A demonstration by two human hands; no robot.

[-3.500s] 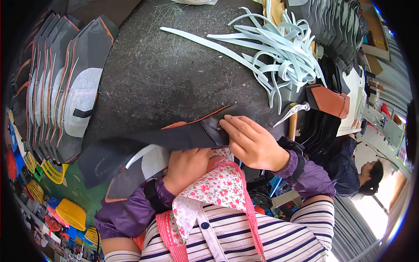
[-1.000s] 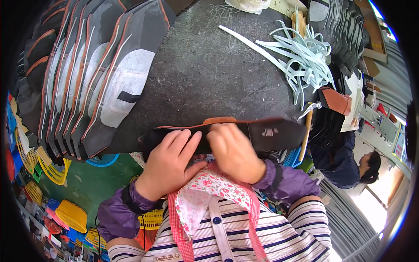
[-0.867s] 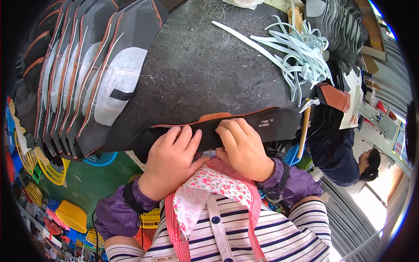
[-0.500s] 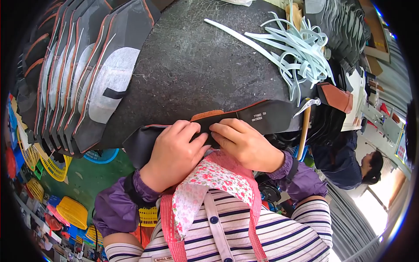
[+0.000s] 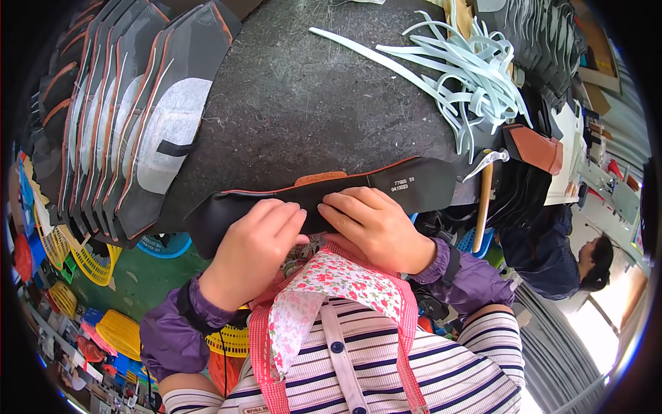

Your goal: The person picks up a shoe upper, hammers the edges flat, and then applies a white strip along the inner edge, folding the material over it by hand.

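Observation:
A black leather panel (image 5: 376, 181) with an orange-brown far edge and a brown tab (image 5: 321, 179) lies along the near edge of the dark worktable (image 5: 289, 96). Its near side bends down over the table's edge. My left hand (image 5: 258, 243) holds the panel left of its middle, fingers curled on the black surface. Just to its right, my right hand (image 5: 376, 226) grips the same near side, fingers bent over the leather. Both thumbs are partly hidden, and the panel's underside is out of sight.
Overlapping black panels with pale patches (image 5: 172, 131) line the left side. Pale blue strips (image 5: 476, 76) lie tangled at the far right. A wooden-handled hammer (image 5: 484, 203) rests at the right edge near a brown leather piece (image 5: 536, 150). Baskets (image 5: 118, 334) stand below left; a person (image 5: 545, 252) is at right.
My left hand has shifted slightly left and nearer, uncovering more of the panel's far edge. My right hand has moved a little left. The panel's left part now lies flatter.

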